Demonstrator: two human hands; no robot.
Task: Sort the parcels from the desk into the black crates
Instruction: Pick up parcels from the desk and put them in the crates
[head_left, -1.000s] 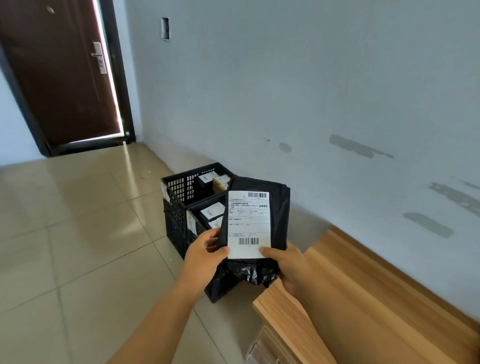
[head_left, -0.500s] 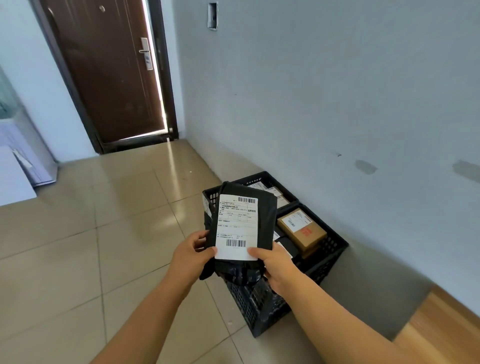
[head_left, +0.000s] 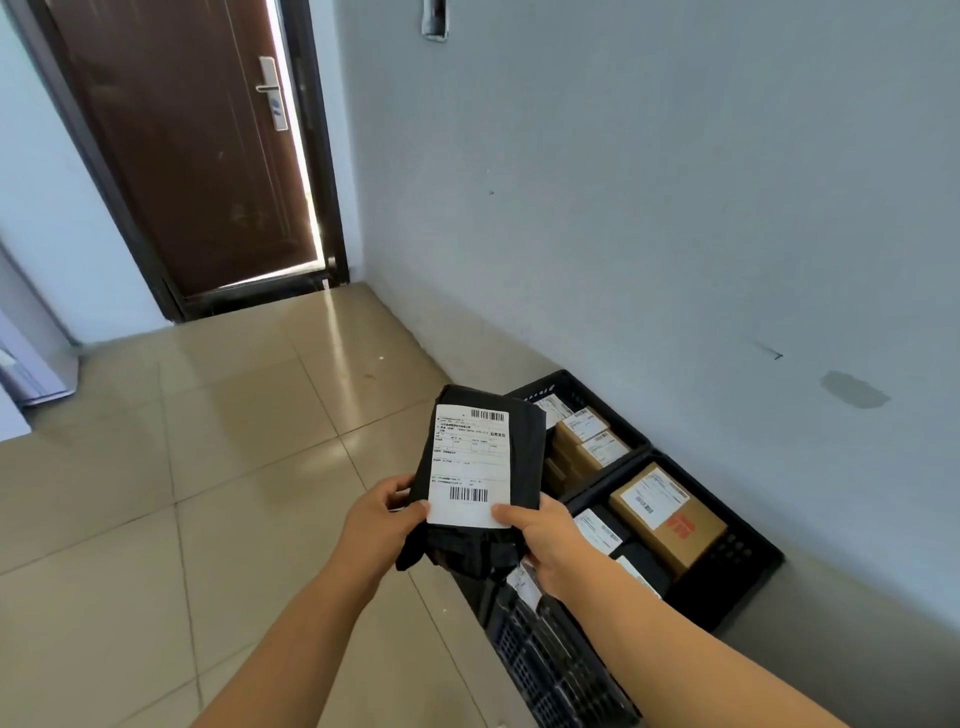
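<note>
Holding a black parcel (head_left: 519, 452) upright in the air, white label (head_left: 470, 465) facing the camera — just left of and above the two black crates (head_left: 727, 582) sitting on the floor against the grey wall (head_left: 649, 208). Left hand (head_left: 376, 525) gripping the parcel's lower left edge, thumb curled onto the front. Right hand (head_left: 540, 535) pinching the lower right corner, thumb pressing on the label's bottom edge. Lying inside the crates — brown boxes (head_left: 670, 525) with labels, plus darker packets. Standing well beyond the crates, at the far wall: a dark brown door (head_left: 197, 156), slightly ajar.
</note>
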